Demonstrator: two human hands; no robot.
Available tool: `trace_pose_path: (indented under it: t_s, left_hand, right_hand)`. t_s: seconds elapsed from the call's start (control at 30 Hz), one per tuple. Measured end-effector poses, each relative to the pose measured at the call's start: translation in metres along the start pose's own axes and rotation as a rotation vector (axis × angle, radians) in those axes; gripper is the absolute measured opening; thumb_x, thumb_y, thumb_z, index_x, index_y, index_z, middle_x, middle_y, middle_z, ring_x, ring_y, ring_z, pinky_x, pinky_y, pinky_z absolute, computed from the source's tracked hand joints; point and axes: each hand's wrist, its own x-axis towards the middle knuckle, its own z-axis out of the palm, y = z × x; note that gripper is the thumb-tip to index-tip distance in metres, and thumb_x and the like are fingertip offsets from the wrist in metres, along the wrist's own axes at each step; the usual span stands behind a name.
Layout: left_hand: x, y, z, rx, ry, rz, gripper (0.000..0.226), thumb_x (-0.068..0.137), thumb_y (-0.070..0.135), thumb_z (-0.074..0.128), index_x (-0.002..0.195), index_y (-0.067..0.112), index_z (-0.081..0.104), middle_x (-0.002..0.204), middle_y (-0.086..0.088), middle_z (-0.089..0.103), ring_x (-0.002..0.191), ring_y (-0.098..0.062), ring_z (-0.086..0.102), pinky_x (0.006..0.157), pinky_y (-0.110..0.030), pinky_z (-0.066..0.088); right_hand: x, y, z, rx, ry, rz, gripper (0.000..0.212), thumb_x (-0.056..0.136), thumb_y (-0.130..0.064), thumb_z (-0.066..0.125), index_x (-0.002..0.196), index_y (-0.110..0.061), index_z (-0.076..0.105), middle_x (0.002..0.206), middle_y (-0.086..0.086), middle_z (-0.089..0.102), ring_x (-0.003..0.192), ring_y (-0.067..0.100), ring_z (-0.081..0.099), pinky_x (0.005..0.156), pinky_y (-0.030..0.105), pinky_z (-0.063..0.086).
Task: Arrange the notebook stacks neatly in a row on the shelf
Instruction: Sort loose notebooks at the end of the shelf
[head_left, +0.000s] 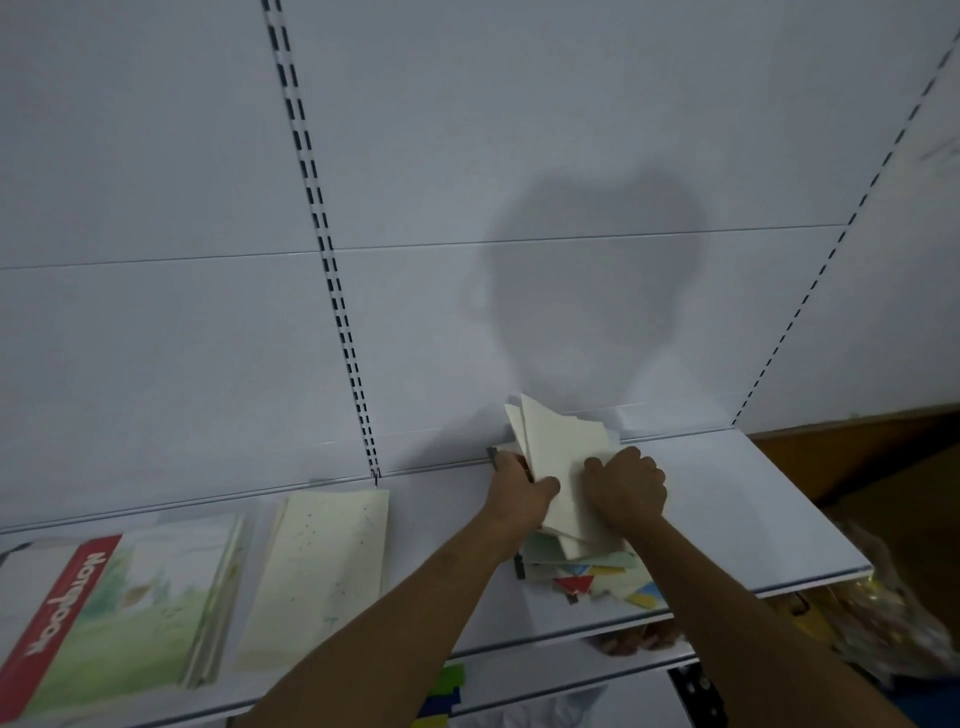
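The left hand (519, 491) has its fingers curled round the left edge of a cream-covered notebook (569, 470), thumb lying over the cover, so it grips the book. The right hand (626, 486) lies on the same cover with knuckles raised and fingers bent down onto it; whether those fingers hook the far edge or only press cannot be told. The notebook sits askew, one corner lifted toward the back panel (467, 156), a second pale sheet showing just behind it.

Beneath both hands lies an untidy notebook stack (587, 569): pale green and white covers fanned at different angles, with red, yellow and blue triangles on the lowest visible covers near the front edge. This stack rests on the right half of the white shelf (753, 509).

Well to the left on the same shelf lies a pale speckled notebook stack (322, 577), squared and flat. Just beside it, at the far left, is a green watercolour notebook stack (140, 608) whose top cover carries a red band reading "Notebook".

Under the shelf's front lip show coloured sticky flags (441, 691) in green, blue and yellow. At the lower right, below the shelf, a clear plastic bag (883, 613) holds yellowish items too blurred to name.
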Motion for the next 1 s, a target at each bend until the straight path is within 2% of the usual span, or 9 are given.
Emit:
trace_pose_path:
  t_s: [0.1, 0.17, 0.3, 0.43, 0.57, 0.67, 0.8, 0.87, 1.0]
  left_hand:
    - [-0.002, 0.001, -0.014, -0.125, 0.014, 0.028, 0.031, 0.091, 0.005, 0.057, 0.114, 0.011, 0.038, 0.112, -0.006, 0.056, 0.095, -0.018, 0.057, 0.075, -0.030, 0.052]
    - [-0.001, 0.002, -0.031, -0.217, 0.047, 0.032, 0.032, 0.092, 0.004, 0.055, 0.120, 0.010, 0.040, 0.114, -0.006, 0.058, 0.094, -0.018, 0.059, 0.073, -0.031, 0.052]
    - [-0.007, -0.002, -0.085, -0.310, 0.172, 0.047, 0.030, 0.093, 0.004, 0.055, 0.120, 0.011, 0.043, 0.112, -0.007, 0.058, 0.092, -0.019, 0.059, 0.081, -0.036, 0.052]
    - [-0.026, -0.020, -0.151, -0.294, 0.268, 0.056, 0.033, 0.094, 0.005, 0.053, 0.126, 0.009, 0.046, 0.114, -0.011, 0.059, 0.092, -0.022, 0.059, 0.075, -0.032, 0.051]
    - [-0.043, -0.048, -0.203, -0.288, 0.293, 0.008, 0.031, 0.095, 0.002, 0.049, 0.124, 0.010, 0.051, 0.113, -0.011, 0.062, 0.094, -0.026, 0.060, 0.082, -0.039, 0.050]
    - [-0.054, -0.070, -0.229, -0.061, 0.303, -0.024, 0.032, 0.096, 0.002, 0.046, 0.126, 0.011, 0.050, 0.120, -0.011, 0.061, 0.101, -0.025, 0.060, 0.089, -0.038, 0.049]
    - [-0.063, -0.099, -0.249, 0.422, 0.285, -0.189, 0.043, 0.096, 0.018, 0.047, 0.137, 0.006, 0.041, 0.132, -0.015, 0.054, 0.111, -0.026, 0.056, 0.092, -0.031, 0.046]
    - [-0.066, -0.106, -0.249, 0.625, 0.264, -0.309, 0.056, 0.096, 0.023, 0.046, 0.144, 0.000, 0.028, 0.141, -0.020, 0.043, 0.124, -0.030, 0.049, 0.101, -0.032, 0.043]
    - [-0.067, -0.100, -0.238, 0.860, 0.292, -0.373, 0.071, 0.097, 0.021, 0.042, 0.149, -0.004, 0.000, 0.154, -0.030, 0.011, 0.142, -0.037, 0.023, 0.114, -0.037, 0.028]
  right_hand:
    - [-0.004, -0.010, -0.008, 0.087, 0.048, -0.002, 0.052, 0.091, -0.044, 0.043, 0.120, -0.002, 0.050, 0.123, 0.018, 0.054, 0.113, 0.035, 0.051, 0.096, 0.042, 0.040]
    - [-0.009, -0.026, -0.010, 0.205, 0.007, -0.032, 0.055, 0.093, -0.047, 0.041, 0.127, -0.003, 0.046, 0.127, 0.019, 0.050, 0.114, 0.037, 0.051, 0.096, 0.042, 0.040]
    - [-0.034, -0.069, 0.003, 0.382, -0.189, -0.158, 0.056, 0.094, -0.051, 0.040, 0.133, -0.010, 0.041, 0.130, 0.018, 0.051, 0.115, 0.035, 0.052, 0.095, 0.040, 0.039]
    - [-0.066, -0.115, 0.038, 0.461, -0.417, -0.183, 0.066, 0.086, -0.061, 0.045, 0.133, -0.015, 0.041, 0.127, 0.009, 0.056, 0.112, 0.030, 0.055, 0.098, 0.038, 0.043]
    - [-0.099, -0.137, 0.077, 0.419, -0.589, -0.193, 0.069, 0.081, -0.064, 0.048, 0.126, -0.012, 0.044, 0.117, 0.001, 0.057, 0.100, 0.020, 0.056, 0.081, 0.030, 0.043]
    - [-0.115, -0.142, 0.108, 0.483, -0.658, -0.175, 0.067, 0.082, -0.054, 0.057, 0.130, -0.009, 0.044, 0.122, 0.005, 0.058, 0.103, 0.021, 0.058, 0.081, 0.032, 0.049]
    - [-0.138, -0.141, 0.136, 0.245, -0.654, -0.310, 0.060, 0.090, -0.041, 0.057, 0.133, -0.003, 0.040, 0.131, 0.013, 0.052, 0.117, 0.028, 0.052, 0.091, 0.033, 0.046]
    - [-0.149, -0.141, 0.143, 0.095, -0.620, -0.401, 0.059, 0.091, -0.038, 0.056, 0.133, 0.000, 0.036, 0.131, 0.016, 0.051, 0.119, 0.030, 0.052, 0.092, 0.034, 0.044]
    - [-0.156, -0.142, 0.151, 0.059, -0.601, -0.428, 0.063, 0.091, -0.038, 0.057, 0.134, 0.000, 0.032, 0.131, 0.017, 0.050, 0.118, 0.030, 0.052, 0.092, 0.034, 0.045]
